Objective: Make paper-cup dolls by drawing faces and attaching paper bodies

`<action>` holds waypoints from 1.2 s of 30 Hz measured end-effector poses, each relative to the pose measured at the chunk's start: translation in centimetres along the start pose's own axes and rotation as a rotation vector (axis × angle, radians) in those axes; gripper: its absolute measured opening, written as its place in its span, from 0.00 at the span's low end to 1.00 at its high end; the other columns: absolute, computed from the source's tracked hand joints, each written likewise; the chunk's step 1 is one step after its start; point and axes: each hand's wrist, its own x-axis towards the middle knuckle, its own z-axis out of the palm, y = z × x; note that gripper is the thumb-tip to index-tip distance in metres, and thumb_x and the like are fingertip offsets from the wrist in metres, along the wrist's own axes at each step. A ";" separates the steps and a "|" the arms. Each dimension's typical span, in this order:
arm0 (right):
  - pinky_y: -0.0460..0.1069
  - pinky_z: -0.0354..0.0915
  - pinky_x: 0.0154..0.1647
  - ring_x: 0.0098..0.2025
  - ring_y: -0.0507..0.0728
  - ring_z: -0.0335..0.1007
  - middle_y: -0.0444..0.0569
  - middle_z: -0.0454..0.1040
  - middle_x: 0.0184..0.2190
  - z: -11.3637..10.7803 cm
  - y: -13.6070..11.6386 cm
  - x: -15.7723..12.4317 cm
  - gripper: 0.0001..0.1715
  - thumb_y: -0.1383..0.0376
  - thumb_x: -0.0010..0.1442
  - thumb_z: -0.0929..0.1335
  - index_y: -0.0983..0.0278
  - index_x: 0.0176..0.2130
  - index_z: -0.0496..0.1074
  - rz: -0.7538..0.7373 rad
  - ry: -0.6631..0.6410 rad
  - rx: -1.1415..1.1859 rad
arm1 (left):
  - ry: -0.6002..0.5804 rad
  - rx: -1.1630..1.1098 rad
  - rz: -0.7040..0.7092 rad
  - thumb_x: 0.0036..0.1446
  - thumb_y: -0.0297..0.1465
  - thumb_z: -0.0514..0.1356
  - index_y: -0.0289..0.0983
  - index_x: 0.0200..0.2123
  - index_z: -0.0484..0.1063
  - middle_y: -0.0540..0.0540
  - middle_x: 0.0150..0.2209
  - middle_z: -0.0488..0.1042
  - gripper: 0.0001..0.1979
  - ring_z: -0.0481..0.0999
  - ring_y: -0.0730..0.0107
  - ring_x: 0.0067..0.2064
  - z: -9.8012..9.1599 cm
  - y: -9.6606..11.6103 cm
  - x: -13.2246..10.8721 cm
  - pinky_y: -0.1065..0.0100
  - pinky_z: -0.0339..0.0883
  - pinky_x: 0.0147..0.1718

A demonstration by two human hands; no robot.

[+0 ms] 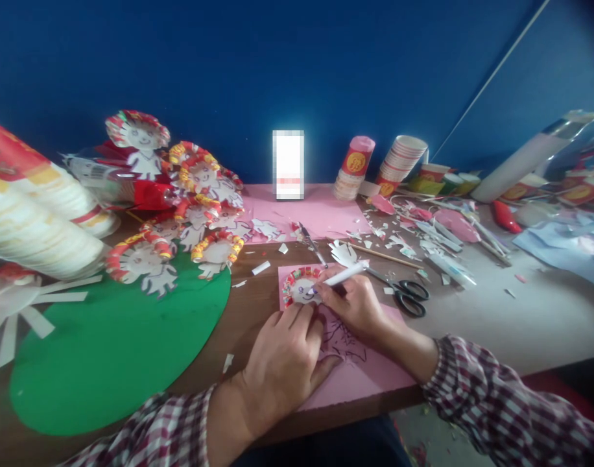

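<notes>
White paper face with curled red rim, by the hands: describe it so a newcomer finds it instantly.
On the brown table, find the nearer pink paper sheet. The face lies near its far edge. Unlike red-rimmed paper faces further left, it has the right hand holding a white pen over it.

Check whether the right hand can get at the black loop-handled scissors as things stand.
Probably yes: the scissors lie in the open beside the right hand. It would likely have to release the slim white pen first.
</notes>
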 end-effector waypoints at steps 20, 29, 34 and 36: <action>0.50 0.68 0.42 0.37 0.56 0.74 0.50 0.77 0.34 0.1 0.3 0.0 0.07 0.64 0.61 0.66 0.65 0.34 0.74 0.008 -0.017 -0.017 | 0.006 -0.004 0.002 0.59 0.45 0.55 0.31 0.46 0.70 0.35 0.47 0.71 0.23 0.69 0.50 0.47 0.1 0.0 0.1 0.51 0.70 0.41; 0.50 0.68 0.41 0.36 0.56 0.73 0.49 0.76 0.32 0.0 0.2 0.0 0.06 0.64 0.60 0.66 0.64 0.33 0.72 0.008 -0.024 -0.018 | 0.010 -0.005 0.002 0.60 0.45 0.54 0.31 0.45 0.71 0.35 0.46 0.71 0.23 0.69 0.51 0.47 0.1 0.0 0.0 0.52 0.70 0.41; 0.50 0.67 0.40 0.36 0.56 0.72 0.49 0.76 0.32 0.0 0.2 0.0 0.07 0.64 0.60 0.66 0.64 0.32 0.71 0.007 -0.034 -0.027 | 0.016 -0.003 0.002 0.60 0.45 0.54 0.31 0.45 0.71 0.36 0.45 0.71 0.23 0.69 0.51 0.47 0.1 0.0 0.0 0.51 0.70 0.41; 0.50 0.67 0.40 0.36 0.56 0.72 0.49 0.76 0.32 0.0 0.3 0.0 0.06 0.64 0.60 0.66 0.64 0.32 0.71 0.003 -0.032 -0.019 | 0.012 -0.003 0.002 0.60 0.46 0.54 0.31 0.45 0.70 0.36 0.45 0.71 0.23 0.69 0.51 0.47 0.1 0.0 0.0 0.51 0.70 0.41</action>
